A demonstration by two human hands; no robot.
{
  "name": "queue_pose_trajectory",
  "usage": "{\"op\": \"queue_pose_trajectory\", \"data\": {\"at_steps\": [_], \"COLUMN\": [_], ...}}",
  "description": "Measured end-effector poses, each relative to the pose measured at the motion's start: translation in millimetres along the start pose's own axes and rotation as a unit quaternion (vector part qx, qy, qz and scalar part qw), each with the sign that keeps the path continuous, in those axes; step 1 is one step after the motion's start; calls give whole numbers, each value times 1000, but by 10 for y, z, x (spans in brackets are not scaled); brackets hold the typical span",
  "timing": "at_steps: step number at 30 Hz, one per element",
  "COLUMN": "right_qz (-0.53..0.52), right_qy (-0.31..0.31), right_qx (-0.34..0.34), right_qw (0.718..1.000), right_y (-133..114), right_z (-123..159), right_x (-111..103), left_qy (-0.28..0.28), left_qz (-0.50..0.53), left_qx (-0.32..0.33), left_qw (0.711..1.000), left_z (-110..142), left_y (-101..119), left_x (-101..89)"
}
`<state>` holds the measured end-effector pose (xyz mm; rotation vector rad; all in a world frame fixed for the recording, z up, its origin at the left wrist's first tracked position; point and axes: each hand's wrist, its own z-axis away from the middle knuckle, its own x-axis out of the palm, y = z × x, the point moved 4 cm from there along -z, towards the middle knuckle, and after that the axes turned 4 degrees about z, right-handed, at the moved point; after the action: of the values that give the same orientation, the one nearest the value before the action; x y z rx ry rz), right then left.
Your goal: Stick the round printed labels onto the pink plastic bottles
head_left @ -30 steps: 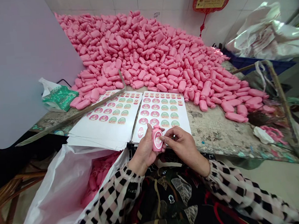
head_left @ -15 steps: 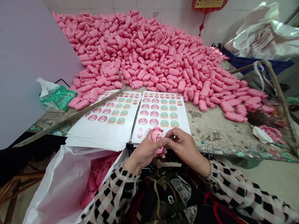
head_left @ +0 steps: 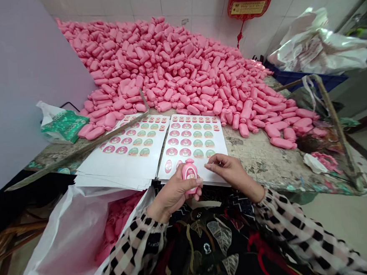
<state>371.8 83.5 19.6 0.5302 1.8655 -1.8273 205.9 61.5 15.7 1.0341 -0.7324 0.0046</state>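
My left hand [head_left: 171,193] is closed around a small pink bottle [head_left: 189,172], held upright above the table's front edge. The bottle has a cap on top and an oval label with print on its front. My left thumb lies across the lower part of that label. To the right, my right hand [head_left: 228,170] hovers over the near right corner of a sticker sheet [head_left: 188,133], apart from the bottle. Its thumb and forefinger point left with a small gap between them, and nothing shows in them. Pink and green stickers cover much of the sheet.
Another stack of sticker sheets [head_left: 116,169] lies left, crossed by a bent strip [head_left: 86,148]. A large heap of pink bottles [head_left: 166,67] fills the table's back. A white sack [head_left: 58,238] with pink pieces stands lower left. A green tissue pack [head_left: 65,125] and a metal frame [head_left: 331,114] flank the worktop.
My right hand has come away from the bottle and moved right, over the sheet. My left hand still holds the bottle, its label now more exposed. The view has shifted slightly.
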Motion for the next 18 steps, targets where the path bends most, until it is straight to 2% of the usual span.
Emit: {"op": "queue_pose_trajectory", "data": {"at_steps": [3, 8, 11, 13, 15, 18], "right_qz": [-38, -149, -172, -132, -59, 101], "right_qy": [22, 34, 35, 61, 94, 173], "right_qx": [19, 2, -6, -13, -14, 14], "right_qw": [999, 988, 985, 989, 994, 980], "right_y": [-40, -219, -126, 42, 259, 570], "right_z": [32, 158, 76, -47, -197, -416], "right_x": [-31, 229, 259, 131, -89, -536], "left_qy": [7, 2, 25, 64, 139, 282], "left_qz": [-17, -58, -89, -117, -165, -273], "left_qx": [-2, -7, 2, 16, 43, 64], "left_qw": [1000, 998, 996, 991, 975, 918], "left_z": [-6, -61, 3, 128, 333, 772], "left_y": [-6, -146, -115, -2, 176, 458], "left_x": [43, 147, 110, 33, -107, -497]}}
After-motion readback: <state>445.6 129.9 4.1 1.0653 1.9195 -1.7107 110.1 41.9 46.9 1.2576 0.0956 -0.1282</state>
